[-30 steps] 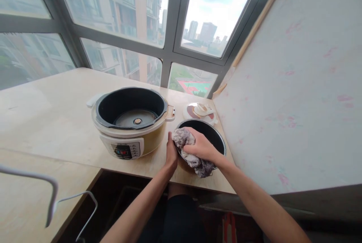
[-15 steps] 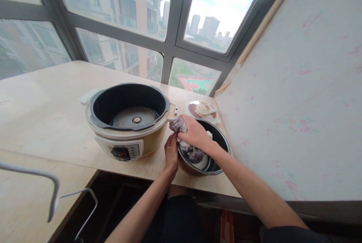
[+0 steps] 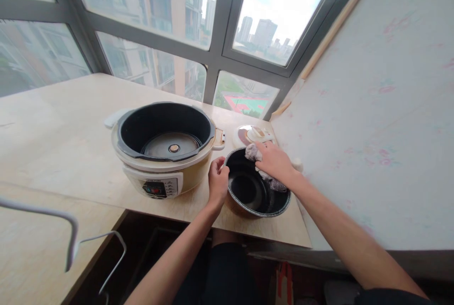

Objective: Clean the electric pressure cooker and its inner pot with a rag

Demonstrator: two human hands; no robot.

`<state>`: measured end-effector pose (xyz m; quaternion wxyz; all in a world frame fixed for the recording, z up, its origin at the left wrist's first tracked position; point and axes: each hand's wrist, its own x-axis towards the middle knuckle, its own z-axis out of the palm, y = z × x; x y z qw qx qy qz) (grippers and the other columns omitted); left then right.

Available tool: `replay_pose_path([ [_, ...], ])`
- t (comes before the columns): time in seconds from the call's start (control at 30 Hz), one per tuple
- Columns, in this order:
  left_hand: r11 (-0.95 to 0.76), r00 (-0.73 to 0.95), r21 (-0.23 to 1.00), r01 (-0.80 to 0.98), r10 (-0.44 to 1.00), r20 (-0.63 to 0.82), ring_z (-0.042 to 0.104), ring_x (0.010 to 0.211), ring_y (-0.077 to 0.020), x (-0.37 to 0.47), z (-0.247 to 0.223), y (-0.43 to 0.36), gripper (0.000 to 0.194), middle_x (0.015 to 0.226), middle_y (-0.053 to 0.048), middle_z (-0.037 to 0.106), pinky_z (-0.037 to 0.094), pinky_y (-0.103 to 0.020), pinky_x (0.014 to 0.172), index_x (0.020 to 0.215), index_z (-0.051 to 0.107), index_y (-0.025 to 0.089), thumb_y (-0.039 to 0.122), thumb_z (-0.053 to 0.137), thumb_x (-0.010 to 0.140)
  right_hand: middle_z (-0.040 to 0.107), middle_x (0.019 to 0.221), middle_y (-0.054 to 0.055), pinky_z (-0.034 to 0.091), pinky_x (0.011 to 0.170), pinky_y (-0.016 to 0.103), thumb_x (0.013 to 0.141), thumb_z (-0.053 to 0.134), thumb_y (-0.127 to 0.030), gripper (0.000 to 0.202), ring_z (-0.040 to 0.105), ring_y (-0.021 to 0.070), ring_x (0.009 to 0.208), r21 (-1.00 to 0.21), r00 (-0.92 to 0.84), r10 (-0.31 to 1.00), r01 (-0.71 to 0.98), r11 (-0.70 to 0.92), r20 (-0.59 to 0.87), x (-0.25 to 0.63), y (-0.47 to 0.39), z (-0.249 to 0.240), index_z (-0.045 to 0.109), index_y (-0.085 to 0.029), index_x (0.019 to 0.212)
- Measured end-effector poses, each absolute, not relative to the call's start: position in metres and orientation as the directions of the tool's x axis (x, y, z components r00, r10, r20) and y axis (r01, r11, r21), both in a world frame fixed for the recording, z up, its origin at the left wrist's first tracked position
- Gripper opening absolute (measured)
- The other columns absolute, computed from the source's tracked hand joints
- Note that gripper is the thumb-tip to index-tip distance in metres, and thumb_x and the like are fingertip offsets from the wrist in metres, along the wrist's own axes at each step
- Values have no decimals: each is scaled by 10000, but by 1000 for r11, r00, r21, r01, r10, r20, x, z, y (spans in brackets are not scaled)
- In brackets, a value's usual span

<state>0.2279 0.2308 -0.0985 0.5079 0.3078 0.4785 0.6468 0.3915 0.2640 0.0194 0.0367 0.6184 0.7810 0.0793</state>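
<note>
A dark inner pot (image 3: 248, 189) with a speckled rim stands on the wooden counter at its right front. My left hand (image 3: 218, 179) grips the pot's left rim, fingers curled at the edge. Over the pot's far right rim, my right hand (image 3: 275, 162) is closed on a grey and white cloth (image 3: 271, 179), part of which hangs inside the pot. A white end of cloth sticks out past the wrist. To the left, the pressure cooker body (image 3: 161, 170) sits open, its metal heating plate (image 3: 172, 145) showing at the bottom.
Behind the pot lies the cooker lid (image 3: 250, 133), near the flowered wall (image 3: 372, 130). Windows rise behind the counter (image 3: 60, 130). A bent white metal rod (image 3: 71, 234) juts in at lower left. The counter's front edge runs just before the pot.
My right hand has moved the cloth from the pot's left rim to its far right side. My left hand remains at the left rim, shifted slightly.
</note>
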Motion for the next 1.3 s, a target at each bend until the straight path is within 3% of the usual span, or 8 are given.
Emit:
replay_pose_path([
  [0.27, -62, -328, 921, -385, 942, -74, 645, 1108, -204, 231, -93, 230, 316, 1161, -101, 686, 467, -362, 1038, 1093, 636, 152, 130, 551, 790, 613, 1216, 131, 462, 920, 384, 741, 628, -235, 689, 596, 302, 1093, -97, -123, 991, 988, 117, -56, 469, 225, 27, 523, -186, 1420],
  [0.4, -79, -373, 919, -385, 925, -76, 676, 1038, -200, 232, -90, 227, 264, 1079, -89, 707, 502, -354, 991, 1035, 626, 156, 140, 570, 777, 615, 1146, 119, 450, 927, 365, 740, 593, -227, 688, 589, 285, 1078, -91, -151, 984, 986, 142, -99, 461, 190, 25, 525, -168, 1422],
  [0.63, -81, -400, 924, -374, 913, -82, 689, 913, -184, 232, -88, 227, 176, 986, -76, 709, 531, -322, 882, 880, 559, 179, 133, 585, 712, 589, 1202, 131, 431, 1000, 385, 727, 580, -183, 760, 563, 293, 1141, -124, -342, 901, 939, 320, -266, 423, 167, 29, 485, -139, 1480],
  [0.77, -76, -415, 931, -357, 906, -85, 672, 881, -181, 233, -89, 228, 222, 923, -61, 683, 522, -323, 876, 916, 568, 176, 156, 576, 695, 601, 1195, 113, 445, 984, 359, 707, 608, -180, 777, 580, 276, 1120, -284, -510, 787, 857, 430, -348, 404, 183, 33, 492, -155, 1475],
  [0.93, -86, -385, 932, -353, 921, -61, 665, 911, -197, 230, -89, 226, 264, 950, -64, 669, 516, -338, 891, 943, 574, 176, 184, 594, 680, 625, 1182, 84, 447, 968, 347, 698, 657, -187, 666, 585, 253, 1081, -462, -685, 673, 710, 532, -279, 377, 219, 16, 560, -161, 1356],
  [1.07, -94, -371, 935, -342, 928, -43, 659, 896, -191, 227, -88, 225, 246, 931, -59, 664, 517, -330, 876, 925, 582, 171, 175, 597, 680, 633, 1078, 79, 465, 881, 325, 708, 678, -191, 445, 592, 235, 989, -369, -676, 700, 726, 581, -228, 360, 245, -7, 620, -148, 1146],
  [1.2, -85, -375, 937, -338, 926, -52, 646, 866, -174, 228, -89, 225, 234, 924, -53, 659, 514, -315, 852, 919, 590, 167, 154, 593, 686, 614, 1105, 117, 478, 834, 345, 781, 676, -232, 401, 595, 261, 1002, -57, -610, 762, 787, 614, -216, 356, 263, -33, 596, -137, 1162],
  [1.3, -78, -375, 936, -345, 925, -61, 639, 853, -162, 229, -92, 225, 234, 929, -49, 661, 509, -298, 831, 928, 593, 171, 144, 595, 695, 606, 1163, 154, 495, 824, 386, 797, 687, -242, 486, 597, 308, 1032, 136, -587, 762, 761, 634, -274, 359, 272, -49, 569, -115, 1251],
])
